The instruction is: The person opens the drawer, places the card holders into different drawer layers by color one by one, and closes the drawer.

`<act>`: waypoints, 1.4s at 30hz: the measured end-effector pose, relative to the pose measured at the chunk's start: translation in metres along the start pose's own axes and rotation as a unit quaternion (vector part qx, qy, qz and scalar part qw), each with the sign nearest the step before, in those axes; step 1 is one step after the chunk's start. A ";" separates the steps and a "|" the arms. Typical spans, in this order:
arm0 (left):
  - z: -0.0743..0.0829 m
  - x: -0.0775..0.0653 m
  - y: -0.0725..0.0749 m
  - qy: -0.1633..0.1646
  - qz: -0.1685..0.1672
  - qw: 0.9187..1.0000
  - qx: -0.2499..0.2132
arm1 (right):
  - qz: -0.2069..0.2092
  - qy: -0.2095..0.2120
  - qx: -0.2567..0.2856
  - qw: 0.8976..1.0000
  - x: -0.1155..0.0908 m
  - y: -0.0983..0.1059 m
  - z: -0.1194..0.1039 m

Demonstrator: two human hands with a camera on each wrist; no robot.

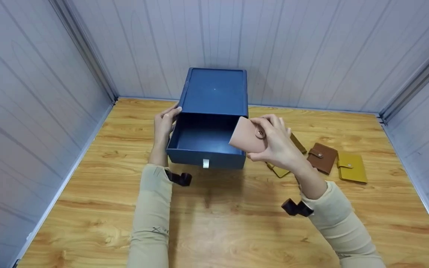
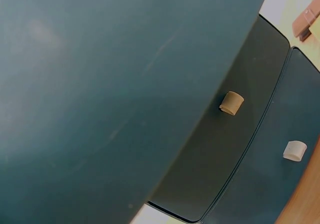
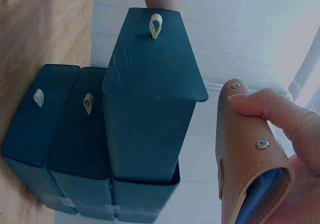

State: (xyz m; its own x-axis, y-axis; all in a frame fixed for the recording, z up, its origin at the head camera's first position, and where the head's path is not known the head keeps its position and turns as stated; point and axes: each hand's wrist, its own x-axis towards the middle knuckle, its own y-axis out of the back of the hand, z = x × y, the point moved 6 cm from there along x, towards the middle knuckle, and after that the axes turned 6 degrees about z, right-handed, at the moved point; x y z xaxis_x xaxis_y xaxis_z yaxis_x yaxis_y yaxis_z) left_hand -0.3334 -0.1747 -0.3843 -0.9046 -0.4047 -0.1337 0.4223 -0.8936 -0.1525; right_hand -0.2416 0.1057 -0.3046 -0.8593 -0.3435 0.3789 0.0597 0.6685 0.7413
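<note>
A pale pink snap-button wallet [image 1: 248, 136] is pinched between the thumb and fingers of my right hand [image 1: 276, 143]. It is tilted over the right edge of the pulled-out top drawer [image 1: 207, 158] of a dark blue drawer unit [image 1: 216, 91]. In the right wrist view the wallet [image 3: 245, 144] shows two metal snaps and a blue inside. My left hand [image 1: 163, 124] rests against the unit's left side, near the drawer opening; part of its fingers is hidden. The left wrist view shows the drawer's underside [image 2: 100, 83], not the hand.
Right of the unit lie a brown wallet [image 1: 322, 158] and a yellow wallet [image 1: 352, 167], with other wallets partly behind my right hand. Two shut drawers with pull loops [image 3: 88, 103] sit below the open one. White panel walls [image 1: 292, 52] surround the wooden surface [image 1: 214, 230].
</note>
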 end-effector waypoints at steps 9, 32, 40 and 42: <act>0.000 0.001 -0.001 0.000 -0.001 1.000 -0.011 | -0.026 -0.003 -0.002 1.000 0.020 -0.019 -0.010; 0.001 0.000 -0.001 -0.002 0.001 1.000 -0.002 | -0.046 0.007 -0.008 0.999 0.056 -0.058 -0.031; 0.000 0.001 -0.001 0.002 0.004 1.000 -0.001 | -0.054 0.000 -0.009 0.998 0.064 -0.072 -0.034; 0.000 0.001 -0.001 0.004 0.003 1.000 -0.003 | -0.056 -0.002 -0.011 0.998 0.065 -0.075 -0.034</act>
State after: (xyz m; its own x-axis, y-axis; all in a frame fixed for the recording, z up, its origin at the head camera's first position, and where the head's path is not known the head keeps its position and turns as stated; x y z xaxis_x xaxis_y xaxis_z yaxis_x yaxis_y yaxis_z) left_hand -0.3343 -0.1743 -0.3840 -0.9015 -0.4088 -0.1422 0.4283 -0.8899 -0.1570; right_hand -0.2842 0.0106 -0.3166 -0.8629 -0.4131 0.2911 -0.0254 0.6108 0.7914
